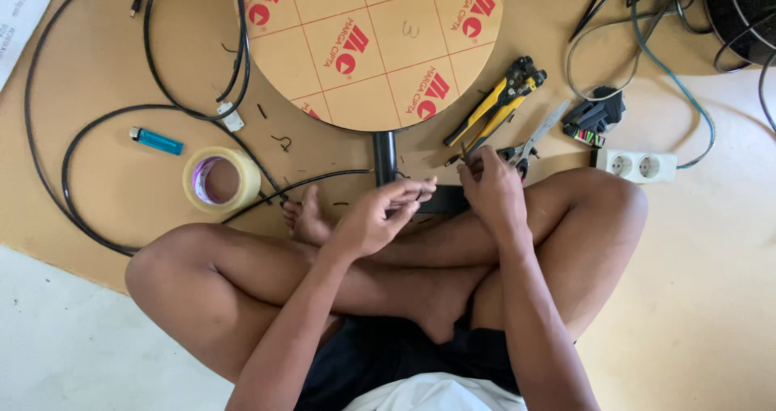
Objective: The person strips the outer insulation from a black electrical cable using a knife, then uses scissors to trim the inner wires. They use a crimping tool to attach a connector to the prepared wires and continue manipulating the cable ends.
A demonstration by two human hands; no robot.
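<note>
While my legs sit crossed low in the frame, my left hand [376, 217] pinches the black cable [315, 181] at centre, fingers narrow. My right hand [491, 186] closes on something too small to tell. Beyond lie scissors [533, 140], yellow crimping pliers [497, 104], a tape roll [221, 179] at left, and a round board [372, 39] at top.

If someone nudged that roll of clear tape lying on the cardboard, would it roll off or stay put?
The clear tape roll with a cream rim lies flat on its side on the brown cardboard sheet, so a nudge would probably slide it, not roll it. Its hollow core suggests it is light. Stood on edge, it would likely roll easily.
</note>
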